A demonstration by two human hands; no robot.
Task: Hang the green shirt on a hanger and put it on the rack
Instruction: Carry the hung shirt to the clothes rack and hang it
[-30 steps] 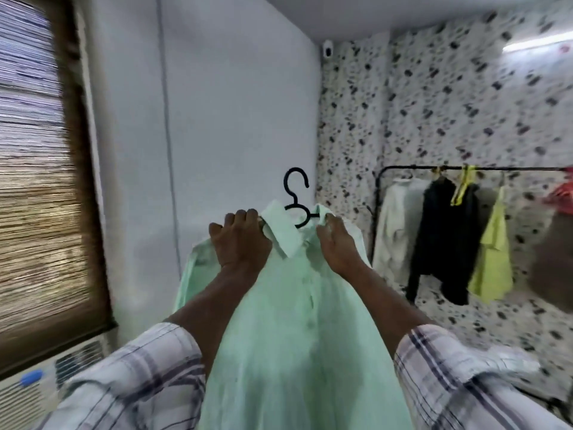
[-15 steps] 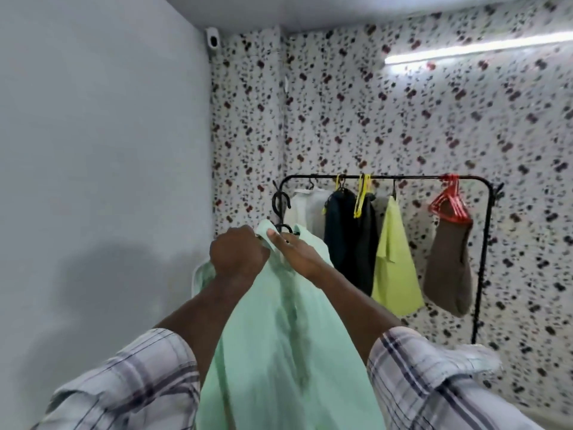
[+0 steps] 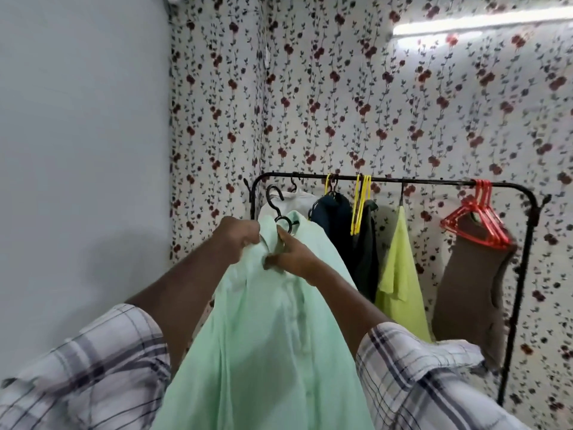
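The pale green shirt [image 3: 273,336] hangs in front of me on a black hanger [image 3: 277,206], whose hook sticks up above the collar. My left hand [image 3: 238,240] is closed on the collar at the left. My right hand [image 3: 291,259] pinches the shirt front just under the collar, beside the left hand. The black clothes rack [image 3: 434,180] stands against the flowered wall behind the shirt. The hanger's hook is below the rail near its left end and is not on it.
On the rack hang a white garment [image 3: 297,201], a dark garment [image 3: 338,225], a yellow-green top [image 3: 400,268] and a brown top [image 3: 471,290], with spare yellow hangers [image 3: 361,206] and red hangers [image 3: 477,218]. A plain grey wall is at the left.
My view has swung right from the window to face the rack, which is now closer. My hands have come together at the collar, with the shirt carried toward the rack's left end.
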